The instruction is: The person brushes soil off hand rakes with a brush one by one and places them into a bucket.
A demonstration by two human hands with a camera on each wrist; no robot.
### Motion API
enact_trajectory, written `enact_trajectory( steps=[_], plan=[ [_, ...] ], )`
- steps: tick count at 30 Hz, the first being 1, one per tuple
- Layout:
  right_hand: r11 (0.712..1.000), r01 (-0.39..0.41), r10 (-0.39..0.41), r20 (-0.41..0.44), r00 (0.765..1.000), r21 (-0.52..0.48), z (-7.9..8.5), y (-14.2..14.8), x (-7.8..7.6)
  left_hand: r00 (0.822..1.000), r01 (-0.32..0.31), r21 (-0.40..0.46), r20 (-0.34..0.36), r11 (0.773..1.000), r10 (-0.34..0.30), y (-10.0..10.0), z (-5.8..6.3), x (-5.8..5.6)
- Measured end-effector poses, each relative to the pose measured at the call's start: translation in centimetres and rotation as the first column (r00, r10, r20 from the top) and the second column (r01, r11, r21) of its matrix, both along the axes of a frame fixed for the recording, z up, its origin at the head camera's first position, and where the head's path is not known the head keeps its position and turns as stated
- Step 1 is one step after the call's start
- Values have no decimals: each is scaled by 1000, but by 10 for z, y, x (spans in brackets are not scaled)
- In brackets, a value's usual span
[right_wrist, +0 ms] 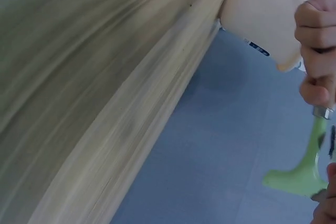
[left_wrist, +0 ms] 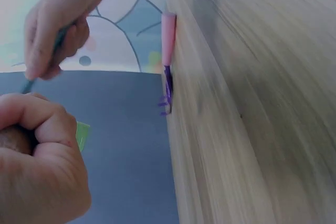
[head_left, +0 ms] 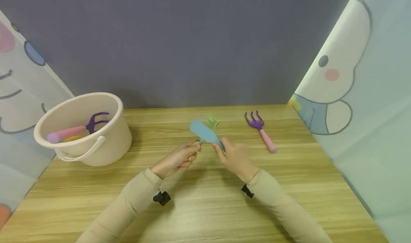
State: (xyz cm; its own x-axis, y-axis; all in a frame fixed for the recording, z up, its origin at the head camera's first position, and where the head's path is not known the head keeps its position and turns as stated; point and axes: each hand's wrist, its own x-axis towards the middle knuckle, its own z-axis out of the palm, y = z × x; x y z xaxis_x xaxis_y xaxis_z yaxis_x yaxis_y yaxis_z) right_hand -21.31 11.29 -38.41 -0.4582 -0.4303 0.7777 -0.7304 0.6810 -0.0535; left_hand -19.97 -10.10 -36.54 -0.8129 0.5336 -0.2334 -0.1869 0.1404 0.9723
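Note:
My left hand (head_left: pixel 176 159) grips the handle of a small garden tool with a green head (head_left: pixel 212 122), held above the table. A metal collar shows just past the fist, and the green head (right_wrist: pixel 299 179) spreads wide in the right wrist view. Between thumb and fingers, my right hand (head_left: pixel 237 159) pinches a flat light-blue piece (head_left: pixel 205 132). This piece lies across the tool's neck and hides part of it; whether it is cloth or something stiffer I cannot tell. The left wrist view shows both hands close together, with the handle's brown end (left_wrist: pixel 16 139) inside the left fist.
On the wooden table (head_left: pixel 205 207), a purple hand fork with a pink handle (head_left: pixel 267 141) lies to the right. A white bucket (head_left: pixel 112 143) stands at left, holding another pink-handled purple fork (head_left: pixel 72 132) and something yellow. A dark panel (head_left: pixel 205 46) rises behind.

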Motion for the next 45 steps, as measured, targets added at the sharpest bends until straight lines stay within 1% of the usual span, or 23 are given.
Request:
enact_trajectory(
  steps=[4,8,12,16,19,21,22,24,26,27,30,34,35,36,37,38,39,40,41,42,43,44,45],
  plan=[
    [1000,8,-8,23,1000,0,-1,-3,2,1000,-19,-13,-9,1000,19,4,7,5],
    [1000,3,-1,53,999,-25,-1,-4,3,998,-68,-22,-7,997,68,7,12,9],
    [999,-7,10,60,998,-40,-2,-5,5,995,-96,-22,13,995,96,6,11,12],
    [999,-22,25,77,997,-46,-5,-4,7,995,-95,-10,30,995,96,5,9,15],
    [998,-26,33,147,989,-54,-4,-4,9,995,-93,6,26,996,93,5,8,16],
    [997,-27,42,230,972,-66,-1,-3,11,995,-96,8,21,995,95,5,8,17],
    [997,-30,50,282,958,-77,1,-3,12,995,-98,5,20,995,98,5,8,17],
    [994,-27,66,396,916,-102,5,-4,13,994,-106,3,19,994,106,5,9,16],
    [992,-23,83,505,859,-124,10,-4,14,994,-112,1,17,994,112,4,9,15],
    [990,-26,99,557,824,-136,11,-5,14,993,-115,2,19,993,115,4,9,15],
    [979,-50,179,707,684,-200,16,-4,13,993,-120,-9,19,993,120,4,9,15],
    [941,-40,313,817,484,-336,21,-1,9,993,-113,-16,15,993,113,3,8,15],
    [930,-26,339,825,452,-368,23,0,7,994,-107,-15,12,994,108,3,7,15],
    [916,-9,366,825,431,-402,24,1,5,995,-101,-12,9,995,101,4,7,15],
    [902,10,387,819,424,-431,24,2,4,995,-95,-6,9,995,95,4,6,15],
    [893,23,396,811,431,-449,25,3,4,996,-88,-3,6,996,88,4,6,15],
    [893,23,390,799,459,-449,25,4,4,997,-83,0,6,997,83,4,5,15],
    [902,10,369,781,504,-432,24,5,5,997,-81,4,7,997,81,4,5,15],
    [919,-15,329,747,578,-393,23,5,6,997,-82,8,8,997,82,3,4,15],
    [944,-51,274,686,674,-327,20,6,7,996,-86,11,11,996,86,3,4,15],
    [967,-74,210,598,774,-243,17,6,8,996,-89,13,12,996,88,2,4,15],
    [984,-80,149,488,860,-160,14,6,8,995,-94,10,11,995,94,1,4,16],
    [994,-68,96,371,924,-88,11,5,8,995,-103,9,12,995,103,1,5,16]
  ],
)
